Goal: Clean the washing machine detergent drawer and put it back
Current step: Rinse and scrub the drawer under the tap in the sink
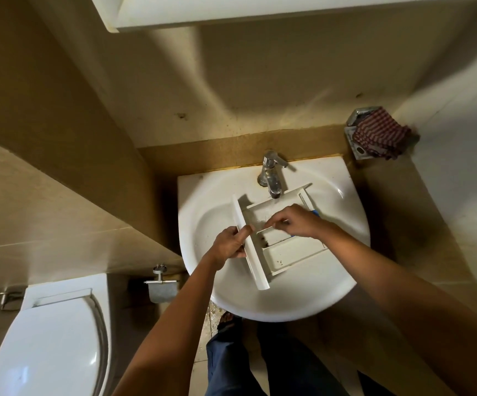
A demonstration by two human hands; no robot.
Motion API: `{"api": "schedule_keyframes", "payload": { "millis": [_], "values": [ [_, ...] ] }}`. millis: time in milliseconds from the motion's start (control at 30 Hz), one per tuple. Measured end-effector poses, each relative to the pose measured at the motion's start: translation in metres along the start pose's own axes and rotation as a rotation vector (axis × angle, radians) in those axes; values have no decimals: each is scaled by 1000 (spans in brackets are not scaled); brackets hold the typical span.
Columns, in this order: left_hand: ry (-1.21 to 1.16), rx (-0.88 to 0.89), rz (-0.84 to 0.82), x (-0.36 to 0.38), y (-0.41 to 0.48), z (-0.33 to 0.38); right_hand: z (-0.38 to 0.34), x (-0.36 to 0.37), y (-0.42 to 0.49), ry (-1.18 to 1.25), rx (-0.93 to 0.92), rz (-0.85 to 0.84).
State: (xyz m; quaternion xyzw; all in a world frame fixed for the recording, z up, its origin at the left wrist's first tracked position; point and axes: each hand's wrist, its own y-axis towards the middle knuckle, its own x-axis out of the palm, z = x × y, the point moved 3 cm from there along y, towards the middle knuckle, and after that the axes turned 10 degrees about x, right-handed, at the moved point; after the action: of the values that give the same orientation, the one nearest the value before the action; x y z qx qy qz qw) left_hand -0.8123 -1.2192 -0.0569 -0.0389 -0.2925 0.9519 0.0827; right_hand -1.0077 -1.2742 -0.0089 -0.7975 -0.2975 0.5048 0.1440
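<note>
Filling the middle of the view, the white sink (331, 275) has the detergent drawer (291, 252) held over its basin just below the tap (271, 178), compartments up. I cannot tell whether the drawer rests on the basin. The left hand (228, 247) grips the drawer's long front panel (250, 247), fingers curled round its edge. The right hand (294, 224) pinches what seems a small brush (316, 213), blue at its far end, with its tip over the middle compartment. Dark grime (264, 240) sits in that compartment's corner by the panel. Scrubbing looks only part done. Hold the panel firmly so the drawer cannot rock, work short strokes into corners and along dividers, then rinse under the tap.
</note>
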Motion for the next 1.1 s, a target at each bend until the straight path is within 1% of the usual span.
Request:
{"api": "schedule_keyframes", "payload": {
  "millis": [33,67,100,133,167,200,267,333,400,433,467,567,600,667,700,767,867,967,1033,1100],
  "values": [
    [-7,-10,-4,0,0,0,9,-4,0,24,29,57],
    [-13,-17,-10,0,0,1,16,-7,1,-9,84,115],
    [-14,-24,-20,0,1,1,20,-8,3,-82,163,164],
    [-10,-32,-31,0,2,1,20,-7,5,-164,250,175],
    [-5,-39,-42,1,3,2,16,-3,7,-236,312,153],
    [-2,-42,-50,2,4,2,9,3,9,-296,348,98],
    [-2,-43,-56,4,5,2,-11,13,12,-390,350,-14],
    [-4,-38,-61,4,7,2,-32,23,14,-340,292,-56],
    [-4,-36,-68,1,9,0,-48,33,13,-193,195,-74],
    [-4,-34,-79,-2,8,-1,-54,39,9,-136,150,-61],
    [-11,-30,-93,-4,8,-2,-57,44,5,-133,94,-15],
    [-67,-19,-123,-7,3,-3,-51,52,-7,-283,-123,179],
    [-76,-18,-116,-7,3,-4,-46,53,-9,-303,-200,201],
    [-87,-30,-90,-6,1,-4,-39,55,-12,-363,-346,187],
    [-84,-36,-88,-6,1,-4,-38,56,-12,-407,-381,178],
    [-85,-48,-96,-4,1,-3,-38,56,-5,-485,-342,192],
    [-85,-59,-97,-4,1,-4,-45,55,7,-577,-177,200],
    [-77,-52,-111,-5,2,-4,-51,62,8,-524,-93,192],
    [-85,-43,-109,-6,3,-3,-49,64,2,-448,-139,182],
    [-82,-37,-89,-6,3,-3,-42,59,-7,-431,-265,135]
  ]
}}
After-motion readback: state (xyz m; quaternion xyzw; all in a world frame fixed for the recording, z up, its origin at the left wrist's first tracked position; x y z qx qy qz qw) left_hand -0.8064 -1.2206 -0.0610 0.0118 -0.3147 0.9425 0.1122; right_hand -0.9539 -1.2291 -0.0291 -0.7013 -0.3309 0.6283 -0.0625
